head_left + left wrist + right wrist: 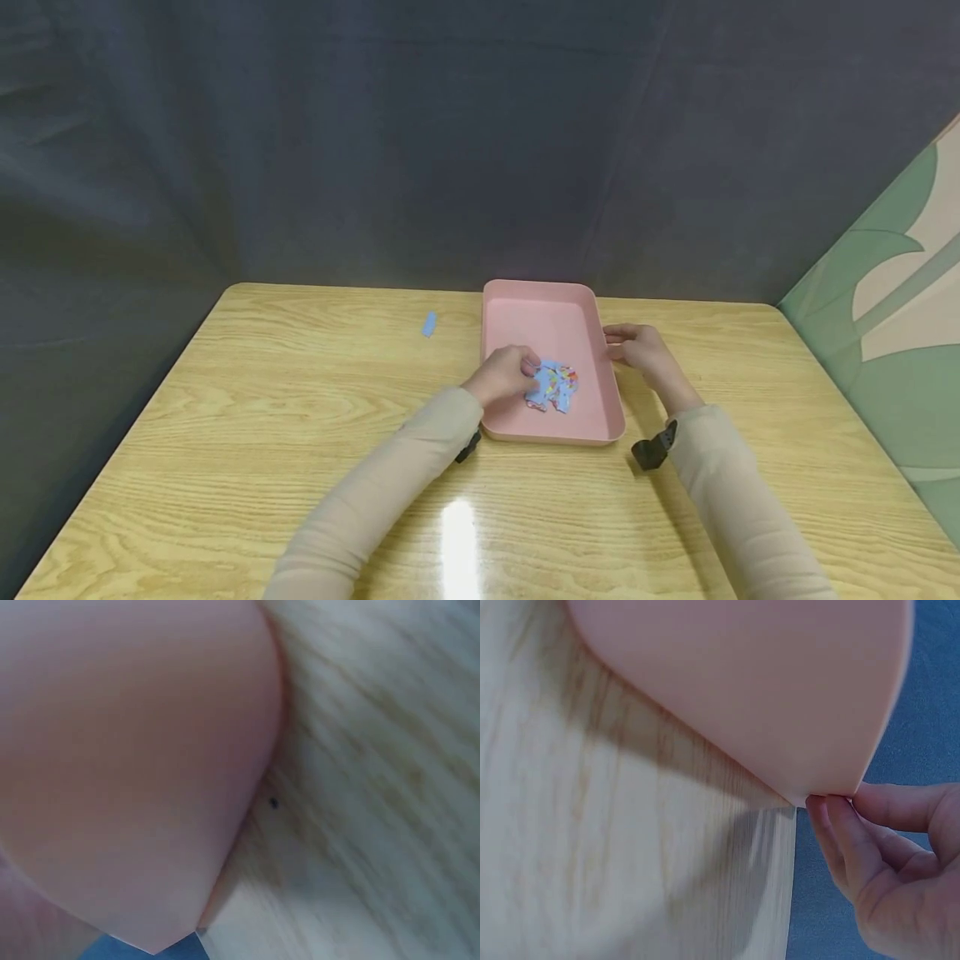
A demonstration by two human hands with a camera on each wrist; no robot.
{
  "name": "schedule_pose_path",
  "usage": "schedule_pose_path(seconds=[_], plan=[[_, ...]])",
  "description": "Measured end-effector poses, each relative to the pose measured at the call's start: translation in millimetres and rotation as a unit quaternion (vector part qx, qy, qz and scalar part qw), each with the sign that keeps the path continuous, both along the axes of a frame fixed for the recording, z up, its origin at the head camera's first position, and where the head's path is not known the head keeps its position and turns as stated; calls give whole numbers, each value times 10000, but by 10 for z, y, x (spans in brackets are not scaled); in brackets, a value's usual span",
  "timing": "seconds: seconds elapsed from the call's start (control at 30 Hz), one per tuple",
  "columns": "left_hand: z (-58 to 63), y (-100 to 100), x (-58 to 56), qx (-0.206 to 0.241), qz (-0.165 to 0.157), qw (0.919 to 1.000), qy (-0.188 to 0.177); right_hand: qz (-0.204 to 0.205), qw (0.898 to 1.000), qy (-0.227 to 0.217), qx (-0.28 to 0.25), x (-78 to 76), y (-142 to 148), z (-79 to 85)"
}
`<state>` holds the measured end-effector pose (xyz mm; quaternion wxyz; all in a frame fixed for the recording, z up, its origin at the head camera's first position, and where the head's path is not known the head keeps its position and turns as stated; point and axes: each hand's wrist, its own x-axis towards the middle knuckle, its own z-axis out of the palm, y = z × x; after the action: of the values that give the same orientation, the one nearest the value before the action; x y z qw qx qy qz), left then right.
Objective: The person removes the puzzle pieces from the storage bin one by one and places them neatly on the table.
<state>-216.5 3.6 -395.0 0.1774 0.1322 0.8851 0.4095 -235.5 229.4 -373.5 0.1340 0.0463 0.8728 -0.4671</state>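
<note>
A pink tray [542, 321] stands on a wooden table [300, 400], a little right of the middle and near the far edge. Left of the tray there is a wide bare area of wood; only a small blue strip [428, 324] lies there, well apart from the tray. The near part of the table is also bare, with a bright reflection on it.

Inside the tray, in its near half, lies a small heap of blue printed pieces [557, 388]. The left hand [504, 375] reaches over the left rim, and its curled fingers touch the left side of the heap; I cannot tell if they really pinch a piece.

The right hand [637, 348] is outside the tray at the right rim. Its fingers [840, 832] are only slightly bent, and the tips meet the edge of the rim without closing round it.
</note>
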Motion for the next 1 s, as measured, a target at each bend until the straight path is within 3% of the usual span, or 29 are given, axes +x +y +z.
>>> schedule_pose_path(seconds=[0.57, 1.0], plan=[[-18, 78, 39, -764, -315, 9962, 286, -70, 10000, -20, -27, 1, -4, -12], [-33, 63, 43, -271, -295, 9990, 212, -61, 9999, 13, -104, 7, -18, -22]])
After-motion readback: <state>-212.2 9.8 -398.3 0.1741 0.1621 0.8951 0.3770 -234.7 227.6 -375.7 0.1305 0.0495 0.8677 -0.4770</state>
